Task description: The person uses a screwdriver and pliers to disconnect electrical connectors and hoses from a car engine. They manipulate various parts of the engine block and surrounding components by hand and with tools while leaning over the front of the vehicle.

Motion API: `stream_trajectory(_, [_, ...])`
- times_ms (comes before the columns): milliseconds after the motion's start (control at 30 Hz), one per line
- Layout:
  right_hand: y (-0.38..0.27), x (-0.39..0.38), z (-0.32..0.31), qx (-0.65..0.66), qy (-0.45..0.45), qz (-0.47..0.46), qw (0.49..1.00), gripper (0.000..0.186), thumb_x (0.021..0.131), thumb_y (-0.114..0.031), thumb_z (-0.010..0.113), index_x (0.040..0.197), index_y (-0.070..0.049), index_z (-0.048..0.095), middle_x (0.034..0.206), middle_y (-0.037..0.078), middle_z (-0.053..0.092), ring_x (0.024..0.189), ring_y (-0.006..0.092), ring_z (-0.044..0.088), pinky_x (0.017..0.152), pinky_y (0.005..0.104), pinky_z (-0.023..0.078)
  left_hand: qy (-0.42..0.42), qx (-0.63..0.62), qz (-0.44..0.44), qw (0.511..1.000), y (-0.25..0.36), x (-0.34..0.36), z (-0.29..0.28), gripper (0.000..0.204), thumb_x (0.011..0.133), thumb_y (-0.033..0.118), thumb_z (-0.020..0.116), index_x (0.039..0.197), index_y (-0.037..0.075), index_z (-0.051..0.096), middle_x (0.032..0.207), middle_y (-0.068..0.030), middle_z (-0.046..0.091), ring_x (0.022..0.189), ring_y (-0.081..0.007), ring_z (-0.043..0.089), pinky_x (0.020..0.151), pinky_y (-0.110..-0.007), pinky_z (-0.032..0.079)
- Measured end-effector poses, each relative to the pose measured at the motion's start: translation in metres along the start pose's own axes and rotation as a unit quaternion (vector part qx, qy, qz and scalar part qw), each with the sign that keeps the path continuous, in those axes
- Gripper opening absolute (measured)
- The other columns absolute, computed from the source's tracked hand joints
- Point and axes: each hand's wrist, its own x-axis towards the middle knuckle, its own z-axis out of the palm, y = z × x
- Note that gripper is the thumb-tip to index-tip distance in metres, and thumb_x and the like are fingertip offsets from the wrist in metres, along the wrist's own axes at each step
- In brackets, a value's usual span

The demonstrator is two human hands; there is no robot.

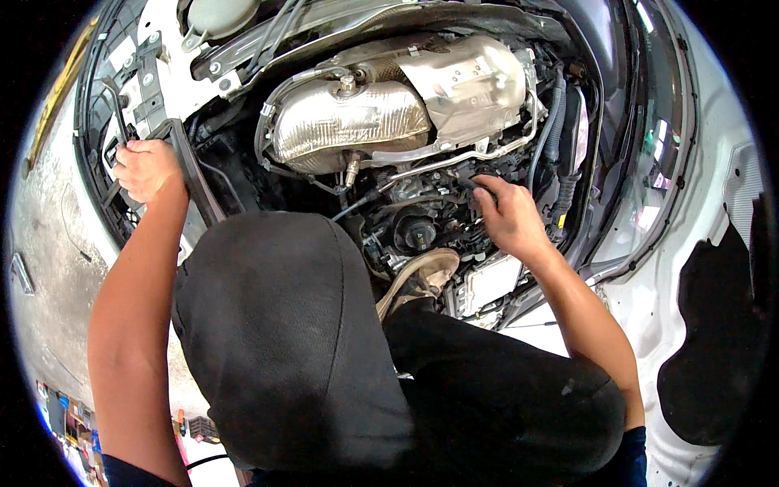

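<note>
At the front edge of the car, my left hand [148, 170] is closed, its fingers curled over the dark front frame. A thin dark bar [122, 118] sticks up right by its thumb; whether the hand grips the bar or the frame is hidden. My right hand [513, 221] reaches into the engine [418, 231] with bent fingers against a dark part at its right side. What those fingertips hold is too dark to make out. Just beyond lies a shiny silver heat shield [349, 126], with a plainer metal cover [471, 77] beside it.
My black-clad knees [268, 300] fill the lower middle, over the engine bay. A tan shoe-like shape [430, 268] rests among the engine parts. Grey corrugated hoses [556, 122] run along the right side, near the windscreen [649, 154]. Concrete floor [57, 300] shows at left.
</note>
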Motion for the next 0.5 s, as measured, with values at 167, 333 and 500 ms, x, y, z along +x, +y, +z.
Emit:
stream_trajectory(167, [0.012,-0.022,-0.029,0.046,-0.002,0.025,0.999,0.026,0.091,-0.020,0.055,0.103,0.002,0.063,0.088,0.025,0.064,0.084,0.0413,0.063,0.075,0.0441,0.048,-0.008,0.017,0.008,1.000,-0.001,0.000,-0.006,0.038,0.092,0.034,0.042,0.110,0.008,0.063,0.104,-0.0171,0.060,0.095,-0.0358,0.061,0.078,-0.049,0.048])
stream_trajectory(333, [0.031,-0.054,-0.012,0.103,0.126,0.050,0.985,0.022,0.092,-0.018,0.057,0.101,0.001,0.062,0.082,0.024,0.064,0.077,0.0407,0.063,0.070,0.0426,0.049,-0.082,-0.027,0.014,0.996,0.004,0.001,-0.015,0.042,0.094,0.035,0.038,0.117,0.005,0.058,0.109,-0.0230,0.057,0.098,-0.0403,0.060,0.082,-0.051,0.048])
stream_trajectory(500, [0.018,-0.082,0.025,0.227,0.207,0.078,0.948,0.023,0.091,-0.018,0.057,0.102,0.002,0.060,0.075,0.020,0.064,0.071,0.0353,0.065,0.066,0.0392,0.048,-0.131,-0.189,0.110,0.967,-0.017,0.062,-0.038,0.048,0.095,0.038,0.043,0.112,-0.005,0.057,0.103,-0.0269,0.062,0.096,-0.0389,0.061,0.085,-0.047,0.045])
